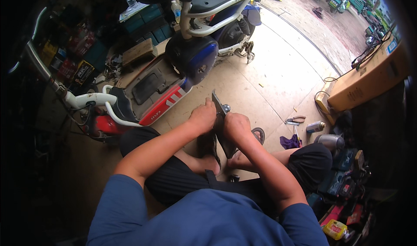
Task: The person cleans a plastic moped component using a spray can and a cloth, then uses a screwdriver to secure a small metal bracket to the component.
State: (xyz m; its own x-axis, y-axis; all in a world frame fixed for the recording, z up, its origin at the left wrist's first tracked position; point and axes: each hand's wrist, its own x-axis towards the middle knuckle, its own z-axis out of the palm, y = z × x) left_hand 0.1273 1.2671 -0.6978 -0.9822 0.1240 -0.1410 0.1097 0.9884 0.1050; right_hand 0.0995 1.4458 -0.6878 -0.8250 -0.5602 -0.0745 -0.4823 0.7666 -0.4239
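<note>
Dark panel point(220, 126) looks long and thin, left hand point(204, 116) and right hand point(236, 126) clamped on it.

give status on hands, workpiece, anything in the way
Left hand gripping dark flat piece. Right hand curled against it, grip unclear. Pliers and spray can on floor to the right, apart from both hands.

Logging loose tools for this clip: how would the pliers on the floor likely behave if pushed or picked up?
The pliers look metal, so they are probably stiff and rather heavy for their size. Lying flat on the smooth floor, they would likely slide or swivel, not roll.
</note>
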